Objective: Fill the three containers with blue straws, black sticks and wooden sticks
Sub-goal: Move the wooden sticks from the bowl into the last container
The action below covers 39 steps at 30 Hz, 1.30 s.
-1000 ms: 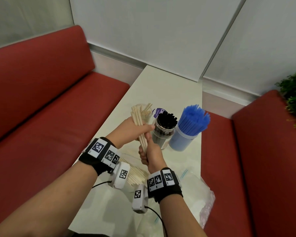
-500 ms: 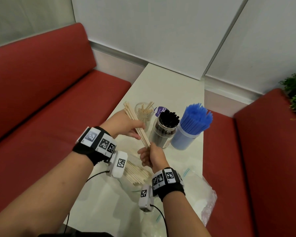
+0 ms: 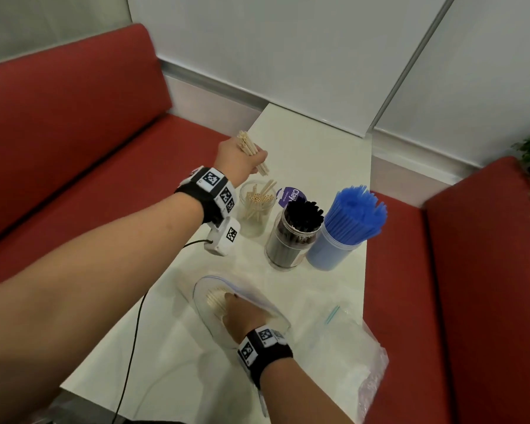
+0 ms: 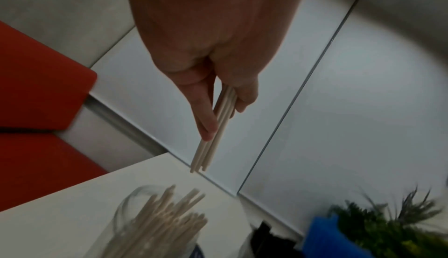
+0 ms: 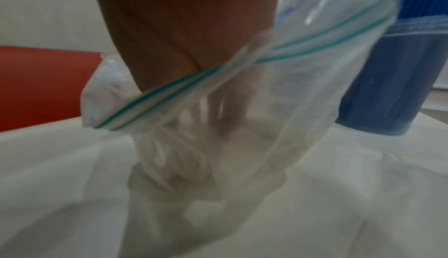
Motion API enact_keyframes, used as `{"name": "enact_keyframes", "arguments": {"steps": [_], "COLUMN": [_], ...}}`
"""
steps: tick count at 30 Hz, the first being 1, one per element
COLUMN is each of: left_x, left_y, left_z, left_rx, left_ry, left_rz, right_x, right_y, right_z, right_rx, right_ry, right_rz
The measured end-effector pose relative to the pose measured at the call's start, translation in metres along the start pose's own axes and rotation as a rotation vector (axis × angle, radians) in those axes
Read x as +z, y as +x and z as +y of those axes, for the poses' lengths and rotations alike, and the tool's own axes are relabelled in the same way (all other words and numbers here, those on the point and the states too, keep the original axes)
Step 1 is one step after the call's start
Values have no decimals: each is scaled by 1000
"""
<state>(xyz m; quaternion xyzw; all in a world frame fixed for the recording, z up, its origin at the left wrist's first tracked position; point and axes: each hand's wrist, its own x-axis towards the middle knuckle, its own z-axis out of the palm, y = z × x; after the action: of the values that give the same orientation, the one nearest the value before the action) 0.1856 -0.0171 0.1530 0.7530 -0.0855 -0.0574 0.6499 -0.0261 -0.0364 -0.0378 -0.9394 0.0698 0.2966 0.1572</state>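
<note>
Through the zip bag (image 5: 303,93), right hand (image 5: 184,38) blurred, grasp unclear; overhead, left hand (image 3: 237,160) clutching wooden sticks (image 3: 253,153).

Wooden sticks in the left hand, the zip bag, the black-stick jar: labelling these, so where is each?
wooden sticks (image 4: 213,143), left wrist view, mid-bundle below the fingers.
zip bag (image 5: 303,38), right wrist view, its green seal strip.
black-stick jar (image 3: 286,246), head view, clear side wall.

Head view looks steeply down over the table (image 3: 312,154); wrist views sit close, both sharing the blue straws (image 4: 322,237)
</note>
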Motion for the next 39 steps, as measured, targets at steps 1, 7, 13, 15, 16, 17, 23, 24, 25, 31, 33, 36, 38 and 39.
{"name": "enact_keyframes", "arguments": {"steps": [1, 7, 13, 15, 16, 17, 23, 24, 25, 31, 33, 36, 38, 39], "left_x": [4, 16, 23, 24, 23, 22, 11, 7, 3, -40, -51, -53, -45, -39], "left_y": [4, 25, 27, 27, 28, 29, 11, 6, 0, -58, -86, -125, -142, -149], "left_z": [-6, -46, -65, -65, -65, -64, -58, -56, -53, -46, -56, -76, -90, -96], "left_rx": [-9, -77, -101, -94, -80, -68, -82, -80, -74, -37, -198, -286, -194, -136], "left_ry": [41, 344, 648, 690, 705, 716, 737, 752, 762, 523, 323, 407, 634, 730], "left_rz": [-9, -76, -134, -182, -210, -234, -277, -289, -295, -494, -880, -1217, -1219, -1184], "right_x": [5, 13, 13, 14, 13, 11, 8, 12, 13, -4, -15, -41, -62, -72], "right_y": [2, 10, 16, 14, 13, 12, 10, 9, 5, -11, -20, -31, -39, -44], "right_z": [1, 6, 18, 18, 16, 15, 14, 16, 16, 12, 11, 3, -3, -7], "right_rx": [-3, 65, 104, 120, 135, 146, 161, 172, 179, 248, 226, 162, 124, 111], "right_ry": [-19, 29, 234, 244, 264, 279, 257, 240, 227, 232, 190, 84, 42, 25], "right_rz": [13, 46, -35, 12, 12, 2, -14, -15, -17, -67, -78, -52, -84, -93]}}
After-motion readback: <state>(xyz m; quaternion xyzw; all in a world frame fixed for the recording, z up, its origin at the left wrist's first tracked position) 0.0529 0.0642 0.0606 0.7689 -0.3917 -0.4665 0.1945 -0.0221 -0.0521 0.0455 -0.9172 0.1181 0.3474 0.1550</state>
